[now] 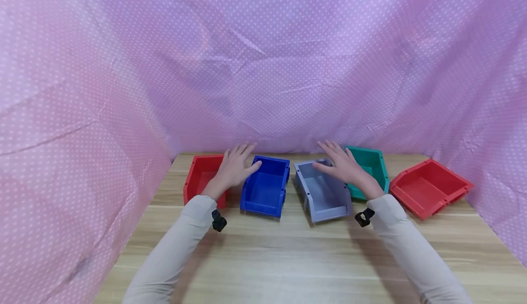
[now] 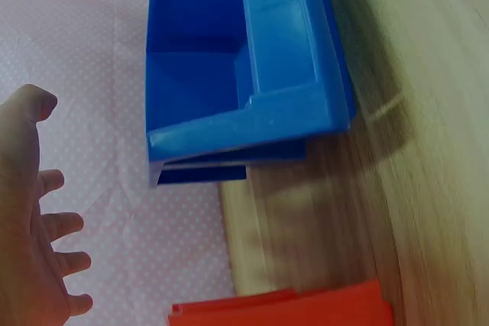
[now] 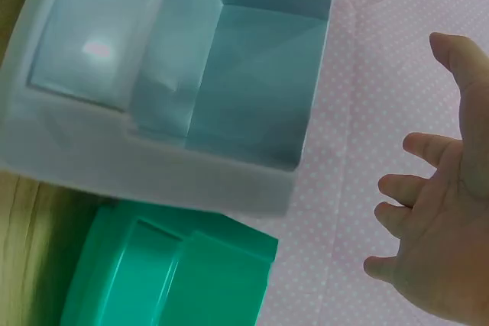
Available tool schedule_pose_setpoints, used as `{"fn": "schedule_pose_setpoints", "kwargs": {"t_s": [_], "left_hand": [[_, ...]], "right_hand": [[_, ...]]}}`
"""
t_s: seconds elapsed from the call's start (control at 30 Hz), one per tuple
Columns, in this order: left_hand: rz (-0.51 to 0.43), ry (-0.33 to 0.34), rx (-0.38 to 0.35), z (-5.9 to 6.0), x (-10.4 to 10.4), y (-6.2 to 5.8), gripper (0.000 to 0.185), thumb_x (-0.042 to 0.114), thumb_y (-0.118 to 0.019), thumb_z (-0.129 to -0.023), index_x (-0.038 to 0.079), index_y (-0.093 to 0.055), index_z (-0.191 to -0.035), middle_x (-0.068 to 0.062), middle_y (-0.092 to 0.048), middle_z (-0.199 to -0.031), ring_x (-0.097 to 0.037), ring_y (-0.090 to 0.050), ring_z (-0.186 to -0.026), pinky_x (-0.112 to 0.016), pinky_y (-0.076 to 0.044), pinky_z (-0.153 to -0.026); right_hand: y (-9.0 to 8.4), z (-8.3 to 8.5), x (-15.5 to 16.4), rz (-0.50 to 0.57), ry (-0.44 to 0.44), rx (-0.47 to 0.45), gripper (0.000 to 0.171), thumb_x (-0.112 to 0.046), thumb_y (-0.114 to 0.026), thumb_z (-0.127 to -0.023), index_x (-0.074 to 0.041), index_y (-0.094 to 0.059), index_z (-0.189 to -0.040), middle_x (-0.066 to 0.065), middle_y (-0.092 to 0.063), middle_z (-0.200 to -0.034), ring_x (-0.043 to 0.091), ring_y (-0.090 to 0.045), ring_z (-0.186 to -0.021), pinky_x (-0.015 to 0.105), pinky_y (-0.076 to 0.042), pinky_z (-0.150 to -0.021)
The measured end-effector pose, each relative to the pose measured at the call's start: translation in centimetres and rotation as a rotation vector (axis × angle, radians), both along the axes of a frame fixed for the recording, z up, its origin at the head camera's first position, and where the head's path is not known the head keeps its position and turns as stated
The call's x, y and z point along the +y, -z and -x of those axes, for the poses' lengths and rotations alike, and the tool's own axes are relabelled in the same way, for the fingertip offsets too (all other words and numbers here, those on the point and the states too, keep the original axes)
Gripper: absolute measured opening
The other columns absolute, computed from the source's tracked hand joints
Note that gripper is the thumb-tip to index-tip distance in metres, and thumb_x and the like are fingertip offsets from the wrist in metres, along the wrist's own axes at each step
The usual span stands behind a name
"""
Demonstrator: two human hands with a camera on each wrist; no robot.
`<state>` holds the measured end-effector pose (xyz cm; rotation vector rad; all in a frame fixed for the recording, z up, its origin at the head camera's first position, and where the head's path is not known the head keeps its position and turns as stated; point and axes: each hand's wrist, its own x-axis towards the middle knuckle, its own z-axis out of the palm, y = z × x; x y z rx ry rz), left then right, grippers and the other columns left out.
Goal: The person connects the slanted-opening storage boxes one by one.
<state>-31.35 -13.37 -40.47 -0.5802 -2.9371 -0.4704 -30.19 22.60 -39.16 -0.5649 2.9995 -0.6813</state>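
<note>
My left hand (image 1: 235,166) hovers with spread fingers between a red bin (image 1: 199,179) and a blue bin (image 1: 265,187). In the left wrist view the same hand (image 2: 34,219) is apart from the blue bin (image 2: 202,82) and holds nothing. Over the grey bin (image 1: 323,189) and beside the green bin (image 1: 370,167), my right hand (image 1: 343,164) is raised, fingers spread. The right wrist view shows that hand (image 3: 435,219) with a bare palm, clear of the grey bin (image 3: 252,82). All the bins whose insides show look empty.
Another red bin (image 1: 430,187) sits turned at an angle on the right of the wooden table (image 1: 280,258). Pink-purple dotted cloth (image 1: 280,80) hangs behind the table and along both sides. Each wrist carries a small black device (image 1: 218,221).
</note>
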Motion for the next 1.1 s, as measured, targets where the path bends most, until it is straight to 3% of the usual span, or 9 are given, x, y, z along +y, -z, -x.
{"fn": "schedule_pose_setpoints", "kwargs": {"t_s": [0.3, 0.43, 0.67, 0.87, 1.1], "left_hand": [[-0.067, -0.006, 0.045, -0.5, -1.4, -1.2, 0.072, 0.050, -0.054, -0.100, 0.015, -0.034, -0.160, -0.016, -0.037, -0.162, -0.038, -0.031, -0.151, -0.066, -0.020, -0.122], [-0.105, -0.003, 0.061, -0.6, -2.4, -1.9, 0.071, 0.049, -0.055, -0.101, 0.011, -0.036, -0.158, -0.018, -0.040, -0.160, -0.038, -0.035, -0.149, -0.064, -0.023, -0.121], [-0.213, -0.029, 0.026, -1.1, -5.2, -2.7, 0.073, 0.046, -0.056, -0.102, 0.007, -0.031, -0.159, -0.018, -0.037, -0.162, -0.039, -0.034, -0.150, -0.058, -0.028, -0.122], [-0.363, -0.093, -0.032, -1.3, -8.7, -2.2, 0.071, 0.040, -0.054, -0.105, 0.006, -0.026, -0.161, -0.023, -0.032, -0.163, -0.043, -0.030, -0.150, -0.061, -0.027, -0.121], [-0.461, -0.130, -0.057, -1.7, -12.3, -0.8, 0.067, 0.030, -0.054, -0.105, 0.001, -0.027, -0.159, -0.032, -0.035, -0.157, -0.050, -0.035, -0.145, -0.064, -0.032, -0.117]], "right_hand": [[-1.4, -0.7, -0.9, 0.066, -0.030, 0.042, 0.082, -0.052, -0.057, -0.100, -0.014, -0.021, -0.164, 0.021, -0.017, -0.169, 0.044, -0.011, -0.156, 0.071, -0.006, -0.121], [-2.1, -1.0, -1.5, 0.159, -0.055, 0.024, 0.080, -0.046, -0.059, -0.101, -0.015, -0.021, -0.164, 0.019, -0.020, -0.169, 0.041, -0.016, -0.156, 0.066, -0.017, -0.122], [-3.0, -1.6, -3.0, 0.336, -0.107, -0.019, 0.073, -0.032, -0.061, -0.103, -0.011, -0.024, -0.163, 0.016, -0.025, -0.168, 0.043, -0.032, -0.150, 0.060, -0.035, -0.117], [-2.6, -2.0, -4.6, 0.501, -0.137, -0.113, 0.066, -0.021, -0.061, -0.104, -0.006, -0.030, -0.160, 0.023, -0.033, -0.163, 0.045, -0.042, -0.144, 0.058, -0.043, -0.111], [-0.5, -3.0, -6.8, 0.528, -0.106, -0.106, 0.060, -0.012, -0.063, -0.100, -0.001, -0.039, -0.154, 0.031, -0.052, -0.145, 0.046, -0.057, -0.129, 0.057, -0.052, -0.101]]}}
